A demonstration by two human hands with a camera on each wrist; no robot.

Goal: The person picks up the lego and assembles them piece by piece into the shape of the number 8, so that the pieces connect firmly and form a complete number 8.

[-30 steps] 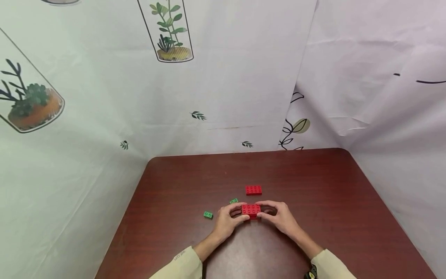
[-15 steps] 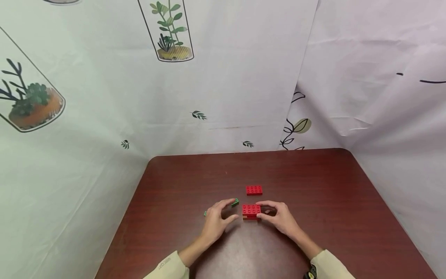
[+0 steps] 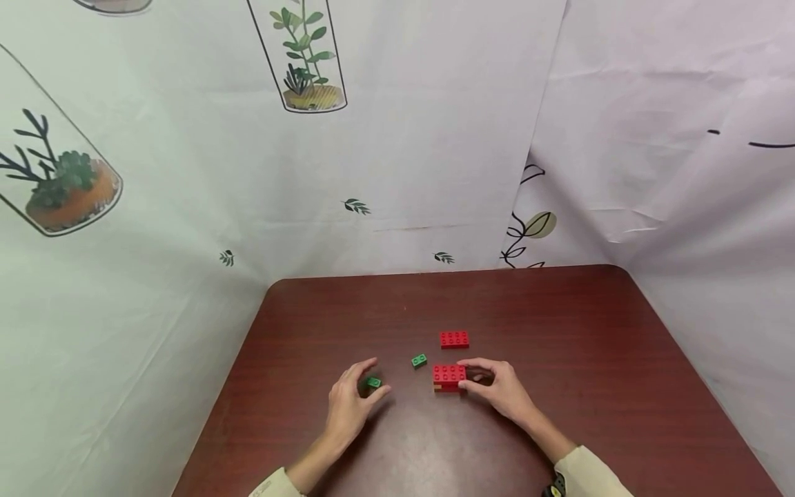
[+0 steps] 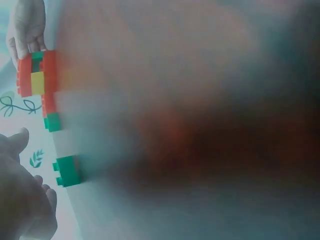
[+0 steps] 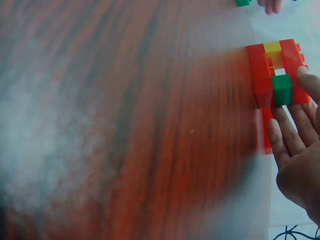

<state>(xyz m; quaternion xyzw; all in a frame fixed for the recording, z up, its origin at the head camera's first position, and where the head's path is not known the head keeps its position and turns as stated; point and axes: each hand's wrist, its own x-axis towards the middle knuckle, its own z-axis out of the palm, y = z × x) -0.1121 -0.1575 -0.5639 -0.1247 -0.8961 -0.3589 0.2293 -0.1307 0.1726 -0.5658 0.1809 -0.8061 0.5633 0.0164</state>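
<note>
We see the right hand [image 3: 499, 390] pinching the right end of the stack [image 3: 449, 375] between thumb and fingers, thumb on the near side. The left hand [image 3: 348, 407] holds nothing that we can see: its thumb and forefinger stand well apart, with the left green block [image 3: 374, 382] in the space between them.

The stack stands on the table [image 3: 559, 331], in front of us. From the right wrist we make out two red layers, with a yellow block [image 5: 273, 47] and a green piece [image 5: 282, 89] between them and a gap separating those two.

Further out, we find the other green block [image 3: 419, 361] just left of the stack and a little beyond it, studs up. Past the stack lies a red block [image 3: 455, 339], also studs up. Behind the table, we see white cloth [image 3: 404, 138] printed with plants.
</note>
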